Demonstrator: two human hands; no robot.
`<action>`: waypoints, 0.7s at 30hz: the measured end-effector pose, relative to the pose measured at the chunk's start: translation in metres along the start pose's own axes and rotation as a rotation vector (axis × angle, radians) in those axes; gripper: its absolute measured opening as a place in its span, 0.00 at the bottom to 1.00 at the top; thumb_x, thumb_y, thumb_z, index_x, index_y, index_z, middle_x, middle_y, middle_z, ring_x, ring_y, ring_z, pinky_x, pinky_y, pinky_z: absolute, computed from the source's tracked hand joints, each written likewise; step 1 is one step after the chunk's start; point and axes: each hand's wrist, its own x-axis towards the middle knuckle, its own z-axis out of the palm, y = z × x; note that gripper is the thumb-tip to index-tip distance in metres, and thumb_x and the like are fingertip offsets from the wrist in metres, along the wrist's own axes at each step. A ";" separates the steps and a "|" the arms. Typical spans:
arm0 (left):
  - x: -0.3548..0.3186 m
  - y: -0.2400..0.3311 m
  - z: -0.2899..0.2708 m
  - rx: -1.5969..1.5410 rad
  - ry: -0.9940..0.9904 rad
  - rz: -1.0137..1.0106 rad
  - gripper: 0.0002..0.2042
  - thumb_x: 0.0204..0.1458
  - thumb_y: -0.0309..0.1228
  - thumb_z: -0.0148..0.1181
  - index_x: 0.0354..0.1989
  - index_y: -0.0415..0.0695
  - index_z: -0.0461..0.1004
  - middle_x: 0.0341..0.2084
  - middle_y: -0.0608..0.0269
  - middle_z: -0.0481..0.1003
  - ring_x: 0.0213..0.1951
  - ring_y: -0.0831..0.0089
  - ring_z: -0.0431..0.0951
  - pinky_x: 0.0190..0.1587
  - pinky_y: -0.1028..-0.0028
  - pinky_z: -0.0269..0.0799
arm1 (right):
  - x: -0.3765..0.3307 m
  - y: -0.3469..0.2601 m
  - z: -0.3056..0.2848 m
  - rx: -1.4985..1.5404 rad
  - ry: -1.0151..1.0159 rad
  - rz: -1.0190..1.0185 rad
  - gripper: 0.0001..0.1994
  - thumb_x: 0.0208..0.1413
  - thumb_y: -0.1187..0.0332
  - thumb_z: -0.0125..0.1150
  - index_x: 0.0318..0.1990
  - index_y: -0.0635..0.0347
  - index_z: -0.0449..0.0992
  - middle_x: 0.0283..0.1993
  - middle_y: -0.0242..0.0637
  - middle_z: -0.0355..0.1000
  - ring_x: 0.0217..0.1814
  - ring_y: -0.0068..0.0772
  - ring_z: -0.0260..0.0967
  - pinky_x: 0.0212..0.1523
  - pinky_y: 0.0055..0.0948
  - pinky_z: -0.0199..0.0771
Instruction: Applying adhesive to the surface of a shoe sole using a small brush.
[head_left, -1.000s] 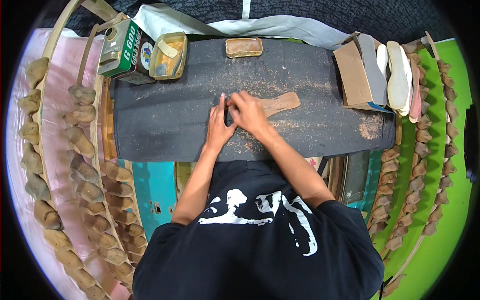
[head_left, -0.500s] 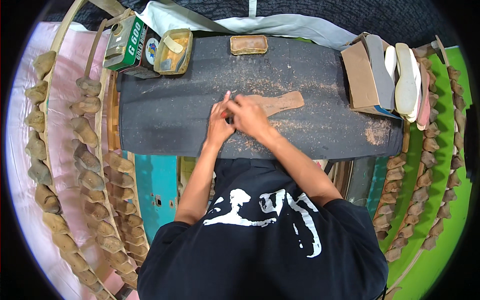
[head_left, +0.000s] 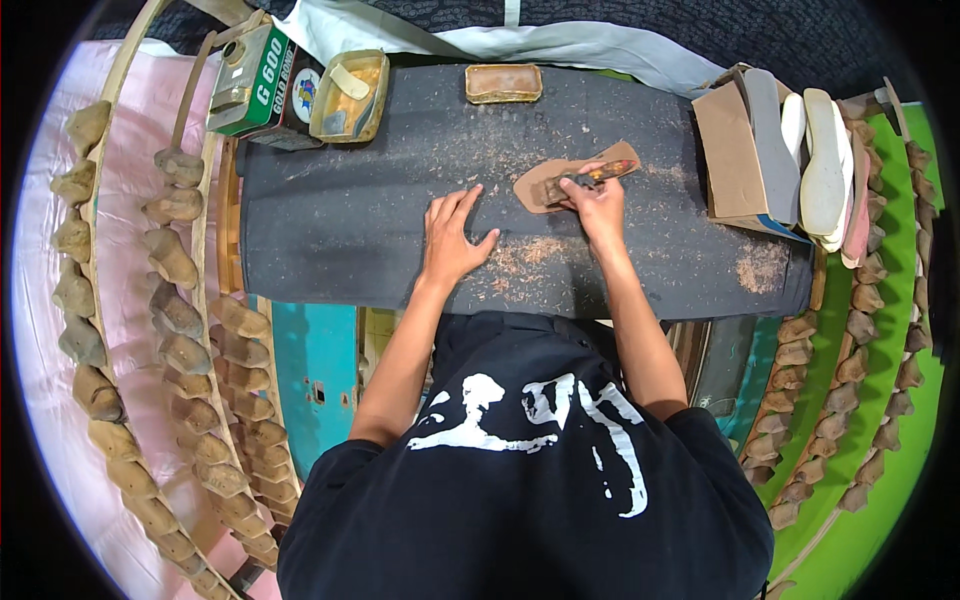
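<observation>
A tan, sole-shaped piece (head_left: 528, 186) lies flat on the dark cloth of the table (head_left: 340, 220), its narrow end toward the far right. My right hand (head_left: 598, 208) is over it, fingers closed round a hand tool with an orange-and-black handle (head_left: 612, 170). The tool's dark front end lies over the wide part of the piece; its exact kind is not clear. To the left, my left hand (head_left: 455, 240) rests on the cloth with fingers spread and nothing in them. Brown shavings (head_left: 530, 255) are scattered between my hands.
At the far left stand a green-and-black can (head_left: 262, 88) and a yellowish tray (head_left: 372, 120). A small amber box (head_left: 503, 84) sits at the back. A cardboard box (head_left: 735, 160) with several upright soles (head_left: 822, 160) is at the right. Racks of wooden shoe lasts (head_left: 180, 355) flank both sides.
My hands were together over the near end of the piece and are now apart. My right hand moved right with the tool. The piece lies farther right and farther away.
</observation>
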 end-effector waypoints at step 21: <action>0.020 0.026 0.003 -0.104 -0.096 0.092 0.49 0.35 0.36 0.83 0.73 0.45 0.69 0.52 0.53 0.82 0.56 0.52 0.79 0.63 0.57 0.71 | -0.064 -0.015 0.022 -0.725 -0.255 -0.493 0.09 0.58 0.76 0.69 0.44 0.66 0.78 0.41 0.46 0.78 0.42 0.50 0.81 0.44 0.40 0.80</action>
